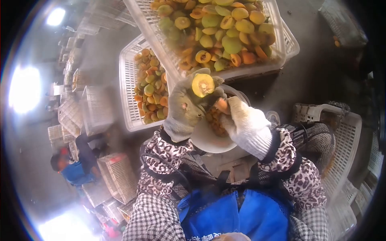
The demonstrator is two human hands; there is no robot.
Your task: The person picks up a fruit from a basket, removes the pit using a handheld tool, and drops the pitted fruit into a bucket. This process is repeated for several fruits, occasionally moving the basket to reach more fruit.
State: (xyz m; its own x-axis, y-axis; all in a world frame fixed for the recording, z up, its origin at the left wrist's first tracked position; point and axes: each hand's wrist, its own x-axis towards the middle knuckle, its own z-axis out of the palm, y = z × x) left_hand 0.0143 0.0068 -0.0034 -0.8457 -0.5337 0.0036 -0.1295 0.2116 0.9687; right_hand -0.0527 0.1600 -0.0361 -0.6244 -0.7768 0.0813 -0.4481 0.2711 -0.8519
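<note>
My left hand [183,106], in a soiled grey-white glove, is closed around a halved apricot [203,85], its yellow cut face and pale centre turned up. My right hand [246,125] wears a whiter knit glove, with an orange-brown tip [222,105] showing at its curled fingers, close beside the left hand. I cannot tell what those fingers grip. Beneath both hands stands a white bucket [215,148] with orange-brown pieces [217,122] inside. Just ahead, a white crate [277,24] is heaped with green, yellow and orange fruit halves [225,34].
A second crate [125,88] of fruit halves stands at the left, partly under the first. An off-white crate [345,140] sits by my right knee. Further left, a person in blue [76,172] is among stacked crates [117,176]. A blue apron [237,213] covers my lap.
</note>
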